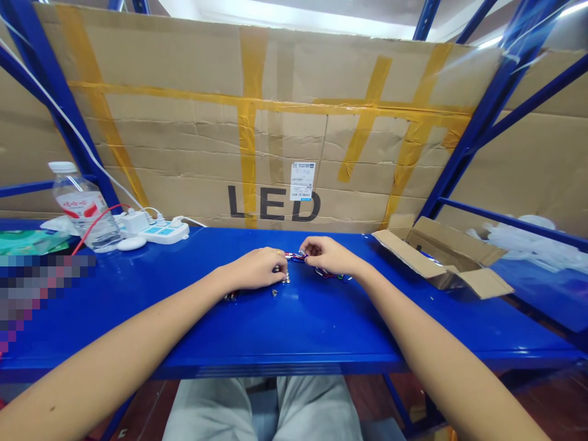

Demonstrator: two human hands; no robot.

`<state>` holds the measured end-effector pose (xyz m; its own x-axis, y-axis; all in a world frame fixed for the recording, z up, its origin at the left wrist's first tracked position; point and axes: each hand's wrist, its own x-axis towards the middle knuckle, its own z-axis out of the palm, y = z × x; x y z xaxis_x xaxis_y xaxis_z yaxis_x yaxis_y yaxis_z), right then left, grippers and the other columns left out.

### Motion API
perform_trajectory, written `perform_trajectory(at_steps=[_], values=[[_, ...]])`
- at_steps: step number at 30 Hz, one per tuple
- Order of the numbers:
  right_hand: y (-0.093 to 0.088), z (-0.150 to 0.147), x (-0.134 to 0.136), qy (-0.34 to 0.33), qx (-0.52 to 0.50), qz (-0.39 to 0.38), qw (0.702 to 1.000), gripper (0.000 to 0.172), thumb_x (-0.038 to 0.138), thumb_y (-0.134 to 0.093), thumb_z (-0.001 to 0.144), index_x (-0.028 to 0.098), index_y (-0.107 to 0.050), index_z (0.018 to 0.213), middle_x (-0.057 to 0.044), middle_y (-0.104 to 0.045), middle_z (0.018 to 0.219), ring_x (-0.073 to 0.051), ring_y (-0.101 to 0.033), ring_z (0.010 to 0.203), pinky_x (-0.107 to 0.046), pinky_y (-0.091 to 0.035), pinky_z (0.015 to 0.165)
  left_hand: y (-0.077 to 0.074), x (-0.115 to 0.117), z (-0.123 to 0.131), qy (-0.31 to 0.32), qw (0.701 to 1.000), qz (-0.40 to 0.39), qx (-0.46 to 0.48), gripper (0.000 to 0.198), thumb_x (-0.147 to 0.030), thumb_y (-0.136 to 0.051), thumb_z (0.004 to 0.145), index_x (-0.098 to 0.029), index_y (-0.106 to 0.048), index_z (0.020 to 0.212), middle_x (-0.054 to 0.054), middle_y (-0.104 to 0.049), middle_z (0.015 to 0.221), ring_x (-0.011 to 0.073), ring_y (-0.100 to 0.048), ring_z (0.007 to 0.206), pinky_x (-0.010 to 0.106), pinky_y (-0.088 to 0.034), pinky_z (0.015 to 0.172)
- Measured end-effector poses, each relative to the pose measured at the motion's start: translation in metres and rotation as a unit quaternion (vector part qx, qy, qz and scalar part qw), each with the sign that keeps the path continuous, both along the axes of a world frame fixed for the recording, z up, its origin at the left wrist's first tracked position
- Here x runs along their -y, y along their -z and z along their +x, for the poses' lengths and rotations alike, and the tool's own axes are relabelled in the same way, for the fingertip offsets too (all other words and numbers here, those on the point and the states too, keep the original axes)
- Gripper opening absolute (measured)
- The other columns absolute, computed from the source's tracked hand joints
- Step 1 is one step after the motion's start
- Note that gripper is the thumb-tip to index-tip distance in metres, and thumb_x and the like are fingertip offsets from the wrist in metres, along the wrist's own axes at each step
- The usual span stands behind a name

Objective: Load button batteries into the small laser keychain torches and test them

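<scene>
My left hand (263, 268) rests low over the blue tabletop, its fingers curled down and pinched together. Small shiny metal pieces (287, 279) lie at its fingertips, and one more metal piece (274, 293) sits just in front. What the left fingers hold, if anything, is hidden. My right hand (331, 255) is closed in a pinch around a small silvery piece (302, 253), too small to name. Thin red and blue shiny items (294, 257) lie between the hands. A pile of colourful metallic items (328, 274) is partly covered by the right hand. Dark small pieces (230, 296) show under the left wrist.
An open cardboard box (441, 251) stands at the right, beside clear plastic bags (533, 239). At the left are a water bottle (87, 208), a white power strip (165, 231) and cables. A large cardboard sheet (193, 141) closes off the back, between blue rack posts (478, 135).
</scene>
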<state>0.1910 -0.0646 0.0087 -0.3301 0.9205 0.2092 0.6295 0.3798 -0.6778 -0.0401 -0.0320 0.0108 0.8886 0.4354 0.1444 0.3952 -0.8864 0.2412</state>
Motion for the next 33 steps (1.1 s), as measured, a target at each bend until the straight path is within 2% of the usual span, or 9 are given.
perform_trajectory(at_steps=[6, 12, 23, 29, 33], values=[[0.002, 0.002, -0.001, -0.007, -0.007, 0.012, 1.000, 0.017, 0.015, -0.058, 0.075, 0.016, -0.062, 0.092, -0.001, -0.063, 0.079, -0.013, -0.058, 0.070, -0.025, -0.046, 0.066, 0.002, -0.002, 0.000, 0.002, 1.000, -0.010, -0.011, 0.017, -0.025, -0.058, 0.087, -0.021, -0.075, 0.089, 0.005, -0.071, 0.090, 0.0194, -0.063, 0.084, 0.028, -0.044, 0.078], [0.004, 0.003, -0.003, -0.008, -0.004, 0.008, 1.000, 0.018, 0.016, -0.059, 0.076, 0.016, -0.063, 0.093, -0.002, -0.064, 0.080, -0.014, -0.059, 0.071, -0.026, -0.047, 0.067, -0.001, -0.003, -0.001, 0.039, 0.999, -0.024, -0.012, 0.016, -0.023, -0.059, 0.088, -0.023, -0.075, 0.090, 0.004, -0.073, 0.091, 0.0196, -0.065, 0.091, 0.029, -0.043, 0.087], [0.004, 0.002, -0.004, -0.012, -0.009, 0.002, 1.000, 0.017, 0.019, -0.060, 0.075, 0.017, -0.064, 0.092, -0.002, -0.064, 0.080, -0.015, -0.059, 0.072, -0.028, -0.047, 0.068, -0.020, 0.003, -0.011, 0.043, 0.995, -0.044, -0.073, 0.011, -0.018, -0.064, 0.081, -0.022, -0.074, 0.085, 0.000, -0.074, 0.087, 0.0141, -0.064, 0.077, 0.023, -0.042, 0.068], [0.002, 0.004, -0.005, -0.033, -0.103, -0.016, 0.994, 0.019, 0.022, -0.066, 0.071, 0.017, -0.061, 0.088, -0.001, -0.063, 0.078, -0.015, -0.059, 0.074, -0.030, -0.048, 0.069, -0.024, -0.002, -0.019, 0.014, 0.994, -0.048, -0.102, 0.010, -0.021, -0.064, 0.080, -0.021, -0.073, 0.082, 0.001, -0.073, 0.086, 0.0139, -0.063, 0.076, 0.023, -0.042, 0.071], [0.003, 0.006, -0.007, -0.043, -0.112, -0.023, 0.992, 0.018, 0.021, -0.066, 0.070, 0.017, -0.060, 0.087, -0.001, -0.065, 0.078, -0.016, -0.061, 0.074, -0.030, -0.049, 0.069, -0.025, -0.005, -0.021, 0.013, 0.993, -0.050, -0.102, 0.015, -0.018, -0.058, 0.083, -0.022, -0.072, 0.088, 0.000, -0.073, 0.087, 0.0134, -0.063, 0.076, 0.022, -0.042, 0.070]])
